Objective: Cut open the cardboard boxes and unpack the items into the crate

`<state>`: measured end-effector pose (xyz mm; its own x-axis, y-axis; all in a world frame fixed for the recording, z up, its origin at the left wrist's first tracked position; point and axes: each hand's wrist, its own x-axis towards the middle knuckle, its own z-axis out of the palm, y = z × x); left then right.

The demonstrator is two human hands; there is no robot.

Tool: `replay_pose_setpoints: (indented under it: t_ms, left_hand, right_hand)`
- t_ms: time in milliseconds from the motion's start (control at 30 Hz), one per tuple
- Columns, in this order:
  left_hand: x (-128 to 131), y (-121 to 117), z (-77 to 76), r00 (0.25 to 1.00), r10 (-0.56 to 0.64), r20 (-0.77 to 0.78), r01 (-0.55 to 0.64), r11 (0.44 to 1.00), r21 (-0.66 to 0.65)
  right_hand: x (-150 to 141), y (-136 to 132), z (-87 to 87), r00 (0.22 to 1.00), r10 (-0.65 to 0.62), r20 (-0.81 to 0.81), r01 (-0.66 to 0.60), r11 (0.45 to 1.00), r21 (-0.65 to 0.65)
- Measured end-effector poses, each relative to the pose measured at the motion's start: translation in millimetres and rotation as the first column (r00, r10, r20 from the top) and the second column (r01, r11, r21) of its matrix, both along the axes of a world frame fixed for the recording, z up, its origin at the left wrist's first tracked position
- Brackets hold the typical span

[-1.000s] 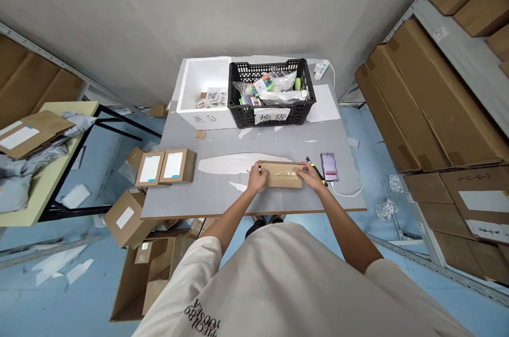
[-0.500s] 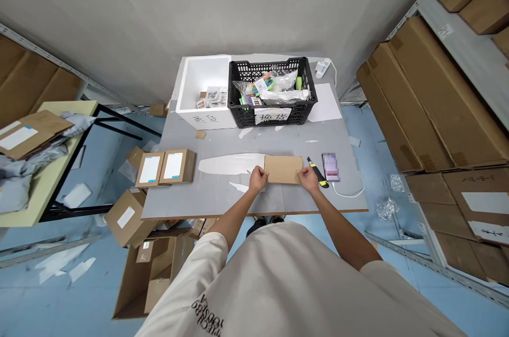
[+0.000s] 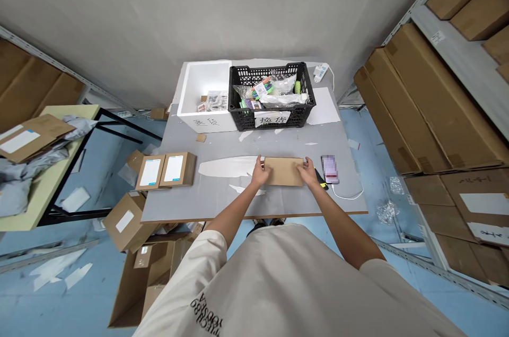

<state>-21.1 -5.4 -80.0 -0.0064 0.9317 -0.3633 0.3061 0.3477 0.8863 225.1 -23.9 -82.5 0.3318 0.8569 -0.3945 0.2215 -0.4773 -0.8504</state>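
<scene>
A small brown cardboard box (image 3: 283, 172) lies near the front of the grey table, between my two hands. My left hand (image 3: 261, 172) grips its left end, thumb on top and fingers round the far corner. At the opposite end my right hand (image 3: 307, 172) holds it in the same way. Just right of that hand is a black and yellow utility knife (image 3: 321, 180), partly covered by the hand. A phone (image 3: 330, 169) with a white cable rests farther right. What the box contains cannot be seen.
Behind stand a white foam box (image 3: 207, 122) and a black crate (image 3: 274, 123) filled with bagged goods. Two labelled cardboard boxes (image 3: 174, 168) sit at the table's left. Boxes (image 3: 129, 220) crowd the floor at left; a shelf of large cartons (image 3: 437, 98) rises at right.
Both hands have shifted their grip toward the far corners of the small box, fingers now wrapped round its ends. My right hand covers more of the knife. The view has tilted slightly.
</scene>
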Motion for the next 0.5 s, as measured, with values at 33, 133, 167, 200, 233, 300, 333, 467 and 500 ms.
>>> replay_pose_setpoints:
  t_ms: [33, 133, 167, 200, 233, 300, 333, 467, 500]
  left_hand:
    - [1, 2, 4.5, 0.999, 0.037, -0.007, -0.036, 0.999, 0.007]
    - [2, 8, 13.8, 0.992, 0.096, -0.078, -0.091, 0.994, 0.054]
    - [2, 8, 15.0, 0.988, 0.104, -0.111, -0.097, 0.993, 0.068]
    - [2, 8, 15.2, 0.984, 0.109, -0.139, -0.1, 0.992, 0.074]
    - [2, 7, 14.4, 0.981, 0.109, -0.159, -0.098, 0.993, 0.072]
    - [1, 1, 10.5, 0.978, 0.102, -0.18, -0.093, 0.994, 0.057]
    - [0, -2, 7.6, 0.978, 0.096, -0.186, -0.088, 0.995, 0.051]
    - [-5, -11, -4.3, 0.978, 0.084, -0.19, -0.072, 0.995, 0.071]
    - [-6, -11, -6.3, 0.979, 0.082, -0.188, -0.068, 0.994, 0.081]
  right_hand:
    - [0, 2, 3.6, 0.999, -0.036, 0.022, 0.036, 0.999, 0.006]
    - [2, 5, 11.2, 0.991, -0.107, 0.077, 0.104, 0.994, 0.037]
    - [2, 5, 11.8, 0.99, -0.113, 0.088, 0.109, 0.993, 0.049]
    - [2, 4, 11.3, 0.989, -0.113, 0.099, 0.108, 0.992, 0.063]
    - [2, 3, 9.6, 0.988, -0.108, 0.112, 0.1, 0.992, 0.075]
    - [2, -3, 3.8, 0.985, -0.085, 0.151, 0.073, 0.994, 0.083]
    - [2, -6, 0.3, 0.983, -0.07, 0.172, 0.057, 0.996, 0.076]
    - [5, -13, -11.0, 0.972, -0.018, 0.234, 0.009, 0.999, 0.04]
    - [5, -12, -12.3, 0.97, -0.018, 0.243, 0.008, 0.999, 0.04]
